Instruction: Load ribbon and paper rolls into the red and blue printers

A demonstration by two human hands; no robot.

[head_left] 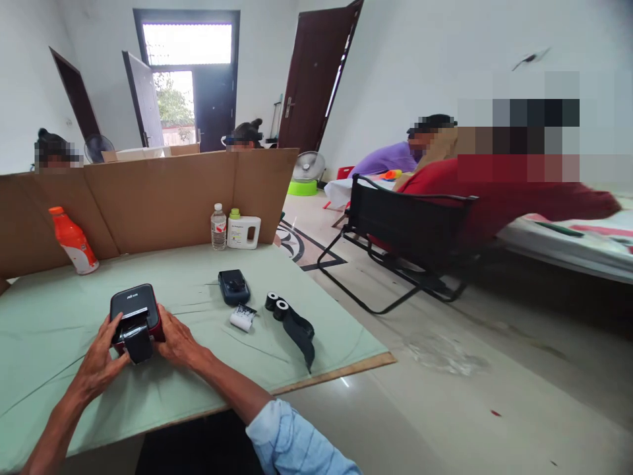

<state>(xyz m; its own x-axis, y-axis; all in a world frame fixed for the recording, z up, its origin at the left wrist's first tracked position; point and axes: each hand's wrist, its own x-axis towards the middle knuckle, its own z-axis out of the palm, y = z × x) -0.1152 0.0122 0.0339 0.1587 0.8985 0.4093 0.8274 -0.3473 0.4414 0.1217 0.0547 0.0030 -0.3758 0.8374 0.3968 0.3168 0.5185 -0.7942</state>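
Observation:
A small black and dark red label printer (136, 300) sits on the pale green tabletop, with a strip of dark shiny ribbon (137, 343) coming out of its front. My left hand (99, 356) grips the printer's near left side, its thumb close to the strip. Against the right side rests my right hand (175, 335), fingers wrapped round the casing. To the right lie a smaller dark portable device (234, 287), a white paper roll (242, 318) with a dark printed end, and two black ribbon rolls (277, 305) with a loose tail trailing toward the table edge.
A cardboard partition (158, 198) stands along the table's far side. Before it are an orange bottle (74, 241), a clear water bottle (218, 227) and a white jug (243, 231). A black folding chair (408, 224) holds a person in red; other people sit beyond.

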